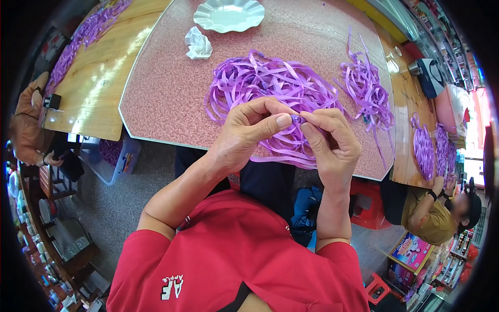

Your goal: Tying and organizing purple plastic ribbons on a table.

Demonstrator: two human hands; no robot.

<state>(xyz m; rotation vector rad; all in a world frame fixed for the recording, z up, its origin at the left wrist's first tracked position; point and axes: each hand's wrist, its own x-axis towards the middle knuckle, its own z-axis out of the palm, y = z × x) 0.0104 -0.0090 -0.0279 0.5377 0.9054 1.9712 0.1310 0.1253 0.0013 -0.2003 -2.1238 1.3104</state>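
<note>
Both my hands meet above the near edge of the pink speckled table (161,88). My left hand (249,127) pinches a purple ribbon (297,119) between thumb and forefinger. From the other side my right hand (332,140) pinches the same ribbon, its thumb and forefinger close to the left ones. A small dark bit shows on the ribbon between the fingertips, too small to make out. Just beyond my hands lies a large tangled heap of purple ribbons (270,78), and some strands hang at the table's edge below my fingers.
A white scalloped plate (228,15) and crumpled clear plastic (198,43) lie at the far side. Another ribbon bundle (365,93) rests to the right. People work at wooden tables on both sides, with more ribbons. A red stool (368,205) stands below the right edge.
</note>
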